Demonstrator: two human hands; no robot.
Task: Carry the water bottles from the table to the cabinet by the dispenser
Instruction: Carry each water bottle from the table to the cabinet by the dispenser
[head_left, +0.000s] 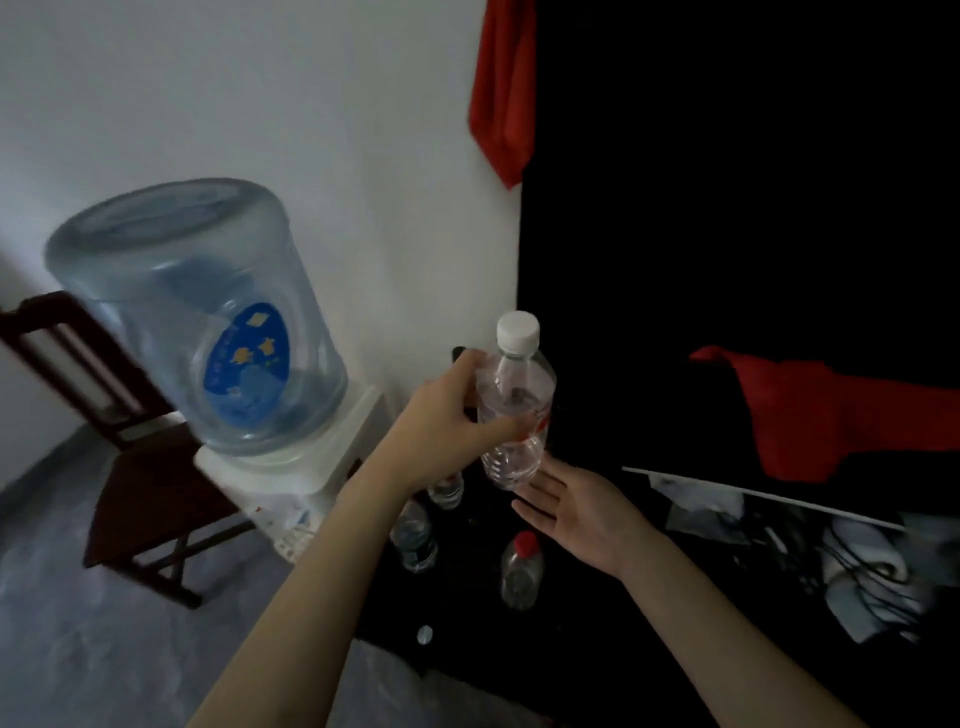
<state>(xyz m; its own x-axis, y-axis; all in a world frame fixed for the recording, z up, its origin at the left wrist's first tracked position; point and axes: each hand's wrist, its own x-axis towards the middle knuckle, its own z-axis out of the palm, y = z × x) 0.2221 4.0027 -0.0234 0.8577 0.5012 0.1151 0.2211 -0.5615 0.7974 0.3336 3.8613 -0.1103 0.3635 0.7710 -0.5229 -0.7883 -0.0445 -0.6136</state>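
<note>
Beside the dispenser, the left hand clasps an upright bottle for placing, the right hand spread empty beneath, seemingly as support.

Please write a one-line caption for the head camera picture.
Left hand holds a white-capped bottle above the open right hand, beside the dispenser.

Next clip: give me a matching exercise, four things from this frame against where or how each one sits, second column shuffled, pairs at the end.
Column one:
1. white-capped bottle
2. red-capped bottle
3. big blue jug
4. right hand

Column two:
a. upside down on the white dispenser
b. open, palm up, just under a bottle's base
c. gripped by the left hand, off the surface
d. standing on the dark surface below the hands

Pairs: 1-c, 2-d, 3-a, 4-b
</note>
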